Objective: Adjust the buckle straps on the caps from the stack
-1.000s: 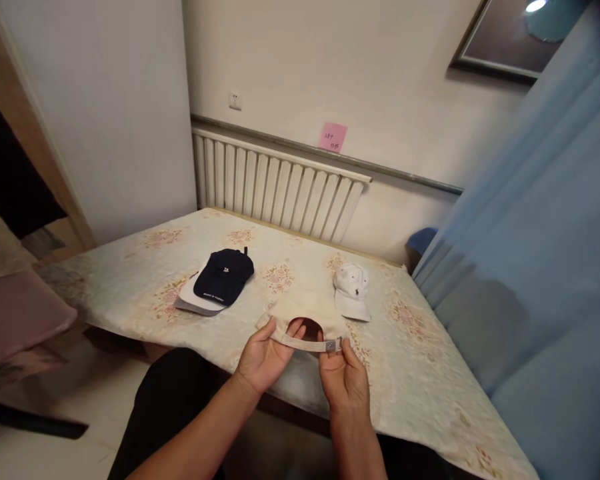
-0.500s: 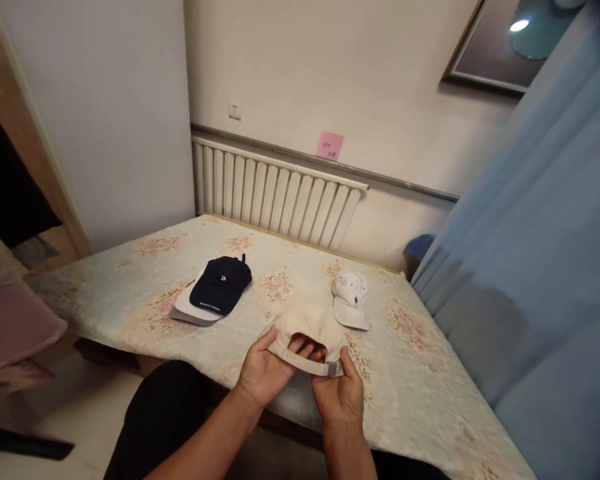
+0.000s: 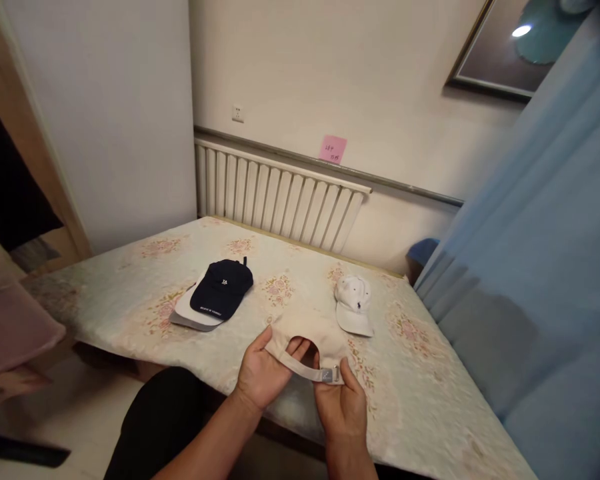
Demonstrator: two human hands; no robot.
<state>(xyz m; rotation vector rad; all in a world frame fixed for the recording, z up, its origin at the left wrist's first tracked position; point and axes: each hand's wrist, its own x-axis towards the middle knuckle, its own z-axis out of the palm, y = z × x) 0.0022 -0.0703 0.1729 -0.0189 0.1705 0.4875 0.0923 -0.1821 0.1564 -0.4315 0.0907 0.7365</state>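
Pink cushion [image 3: 15, 333]: seen at the far left edge, beside the bed.
Bed [image 3: 130, 313]: covered in a floral sheet, with everything else laid out on it.
Navy cap [image 3: 223, 289]: resting on a white cap [image 3: 190, 313], a grey brim just showing underneath, left of centre on the sheet.
Left hand [image 3: 260, 377]: closed on the left side of the beige cap's back edge, thumb laid on the outside, fingers tucked into the opening.
Beige cap [image 3: 313, 330]: held between both hands at the near edge of the bed, back opening turned toward the camera, crown lying on the sheet.
Strap [image 3: 305, 369]: stretched across the opening, from one hand to the other.
Right hand [image 3: 343, 410]: pinched on the strap's right end, at the metal buckle [image 3: 331, 375].
Small white cap [image 3: 353, 303]: set down just beyond the beige cap, to its right, untouched.
Blue curtain [image 3: 540, 267]: hung along the right side.
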